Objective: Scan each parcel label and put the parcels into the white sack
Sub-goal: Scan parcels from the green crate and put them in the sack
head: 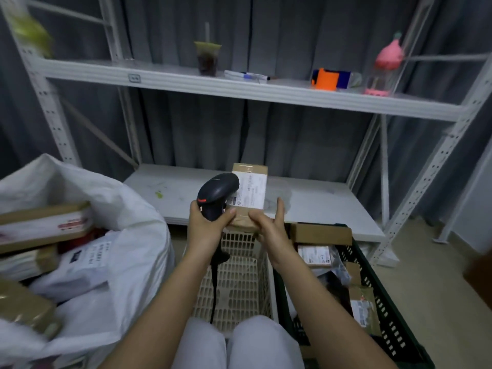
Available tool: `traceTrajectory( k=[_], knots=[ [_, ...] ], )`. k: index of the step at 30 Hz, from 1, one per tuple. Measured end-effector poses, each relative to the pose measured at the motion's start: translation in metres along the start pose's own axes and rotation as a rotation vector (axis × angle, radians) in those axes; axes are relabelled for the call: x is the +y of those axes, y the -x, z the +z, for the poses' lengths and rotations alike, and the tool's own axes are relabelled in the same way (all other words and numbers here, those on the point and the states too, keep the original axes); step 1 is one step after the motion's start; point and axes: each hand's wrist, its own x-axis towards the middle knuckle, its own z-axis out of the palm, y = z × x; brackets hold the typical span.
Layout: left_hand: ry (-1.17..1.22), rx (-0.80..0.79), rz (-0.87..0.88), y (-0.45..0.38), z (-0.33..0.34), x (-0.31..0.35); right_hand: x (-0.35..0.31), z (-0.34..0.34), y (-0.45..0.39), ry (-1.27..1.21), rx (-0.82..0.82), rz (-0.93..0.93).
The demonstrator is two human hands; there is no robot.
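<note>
- Parcel [249, 193], label facing up, gripped at its near end by the right hand [266, 225].
- Scanner [217, 194] clasped in the left hand [206, 225], its head over the label.
- White sack [127, 209] of parcels at left.

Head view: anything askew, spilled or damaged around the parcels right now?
Nothing looks damaged. The left hand grips the barcode scanner against the label of the parcel held by the right hand. Only oddity: a small green smear on the lower shelf.
</note>
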Motion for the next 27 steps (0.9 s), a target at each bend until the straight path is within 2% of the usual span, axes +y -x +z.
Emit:
traceTrajectory(
  k=[4, 7, 11, 16, 19, 27],
  knots=[
    [-0.014, 0.027, 0.061, -0.006, -0.028, 0.018, -0.018, 0.019, 0.003, 0.207, -0.12, -0.045],
    [-0.041, 0.004, 0.097, -0.009, -0.041, 0.026, -0.029, 0.03, 0.003, 0.207, -0.158, -0.123],
    [-0.019, 0.015, 0.108, -0.008, -0.051, 0.034, -0.042, 0.045, 0.001, 0.067, -0.068, -0.07],
    [0.0, 0.154, 0.086, -0.007, -0.058, 0.037, -0.049, 0.059, -0.002, -0.01, 0.072, -0.074],
    [0.012, 0.146, 0.058, -0.003, -0.059, 0.037, -0.05, 0.069, 0.001, 0.092, 0.125, -0.108],
    [-0.057, 0.158, 0.1, -0.012, -0.068, 0.046, -0.057, 0.061, 0.008, 0.124, -0.129, -0.171]
  ],
)
